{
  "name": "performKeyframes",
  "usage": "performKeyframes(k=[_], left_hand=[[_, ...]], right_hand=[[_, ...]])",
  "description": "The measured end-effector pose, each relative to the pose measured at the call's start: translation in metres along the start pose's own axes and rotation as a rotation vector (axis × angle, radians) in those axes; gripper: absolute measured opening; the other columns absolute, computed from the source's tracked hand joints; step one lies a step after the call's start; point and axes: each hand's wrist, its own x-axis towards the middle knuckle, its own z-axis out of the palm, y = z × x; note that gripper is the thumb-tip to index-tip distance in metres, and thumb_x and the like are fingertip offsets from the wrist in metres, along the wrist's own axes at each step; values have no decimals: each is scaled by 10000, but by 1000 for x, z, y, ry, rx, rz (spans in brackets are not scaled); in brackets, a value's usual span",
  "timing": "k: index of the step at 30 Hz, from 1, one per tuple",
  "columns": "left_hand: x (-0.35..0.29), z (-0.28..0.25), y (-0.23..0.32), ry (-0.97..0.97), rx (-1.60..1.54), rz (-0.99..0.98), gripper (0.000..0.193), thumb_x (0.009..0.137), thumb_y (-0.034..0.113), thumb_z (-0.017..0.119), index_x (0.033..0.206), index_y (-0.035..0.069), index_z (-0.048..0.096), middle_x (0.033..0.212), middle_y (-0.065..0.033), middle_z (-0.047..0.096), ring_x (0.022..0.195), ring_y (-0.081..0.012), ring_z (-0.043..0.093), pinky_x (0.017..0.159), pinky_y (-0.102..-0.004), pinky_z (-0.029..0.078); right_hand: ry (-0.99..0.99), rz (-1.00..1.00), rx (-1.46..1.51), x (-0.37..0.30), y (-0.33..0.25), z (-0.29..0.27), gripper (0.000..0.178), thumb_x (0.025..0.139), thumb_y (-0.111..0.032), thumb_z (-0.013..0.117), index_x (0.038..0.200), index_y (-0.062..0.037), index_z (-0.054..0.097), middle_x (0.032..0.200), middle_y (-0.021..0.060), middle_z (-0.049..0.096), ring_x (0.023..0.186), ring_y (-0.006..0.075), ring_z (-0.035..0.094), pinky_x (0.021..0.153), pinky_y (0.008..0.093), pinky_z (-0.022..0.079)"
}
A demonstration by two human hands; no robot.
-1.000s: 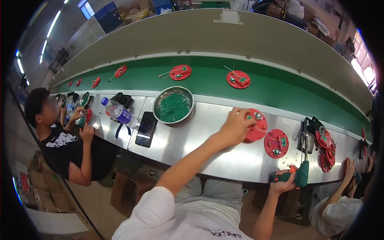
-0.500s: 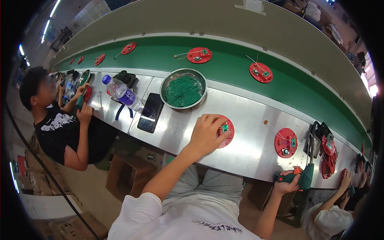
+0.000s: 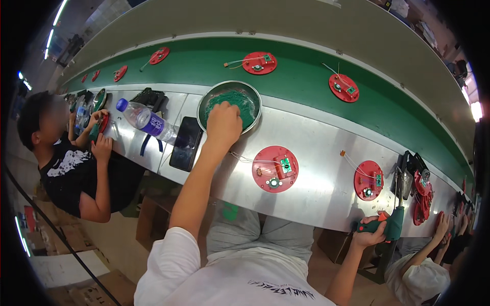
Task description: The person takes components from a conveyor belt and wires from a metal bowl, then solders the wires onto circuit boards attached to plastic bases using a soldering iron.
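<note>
Strands [image 3: 232, 97], green and heaped, lie in a round metal bowl [image 3: 258, 115] in the head view, and the left hand [image 3: 224, 122] reaches down into them. Its fingertips are hidden, so I cannot tell whether they pinch anything. A red disc [image 3: 263, 179] with a small green board and pale leads lies flat on the metal bench [image 3: 316, 176], right of the left forearm, with its leads trailing left. A second red disc [image 3: 363, 178] lies further right, near the right hand [image 3: 370, 234], which is wrapped around the handle of a green tool [image 3: 394, 224] with an orange trigger and a metal rod pointing away from the person. Left of the bowl are a dark phone [image 3: 185, 145] and a tipped clear bottle [image 3: 145, 118]. More red discs [image 3: 259, 62] sit spaced along the green strip [image 3: 306, 71] behind the bench.
</note>
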Motion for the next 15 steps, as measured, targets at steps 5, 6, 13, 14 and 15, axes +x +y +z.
performKeyframes(k=[5, 6, 13, 14, 15], left_hand=[[2, 14, -8, -73, -41, -57, 92, 807, 87, 657, 853, 9, 675, 939, -177, 649, 926, -379, 608, 838, -481, 498], [1, 16, -9, -78, -42, -59, 92, 807, 87, 657, 853, 9, 675, 939, -177, 649, 926, -379, 608, 838, -481, 498], [-1, -12, -3, 168, -126, 115, 63, 875, 40, 627, 927, 10, 647, 1009, -165, 651, 974, -368, 606, 865, -470, 490], [-4, -24, 4, 304, -217, 198, 47, 883, 13, 624, 928, 9, 639, 1028, -162, 661, 991, -363, 617, 870, -456, 496], [-11, -35, 13, 314, -353, 161, 67, 877, -24, 622, 935, 7, 634, 1037, -168, 669, 982, -354, 636, 845, -428, 512]], right_hand=[[-26, 10, -7, 3, 1, -2, 374, 1033, -319, 439, 1130, 29, 536, 629, 75, 528, 527, 151, 480, 500, 280, 424], [-32, -4, -8, 4, 2, 1, 371, 1025, -310, 450, 1133, 36, 530, 629, 82, 534, 519, 157, 477, 495, 288, 431], [-103, 41, 10, 2, 2, -10, 397, 1014, -313, 472, 1166, 52, 509, 628, 99, 544, 500, 165, 485, 485, 300, 439], [-156, 36, 1, 0, 1, -8, 396, 1019, -307, 455, 1162, 59, 506, 630, 94, 540, 510, 159, 488, 491, 292, 439], [-209, 31, -11, -1, 0, -3, 394, 1025, -300, 439, 1159, 65, 503, 633, 88, 537, 520, 153, 492, 497, 283, 439]])
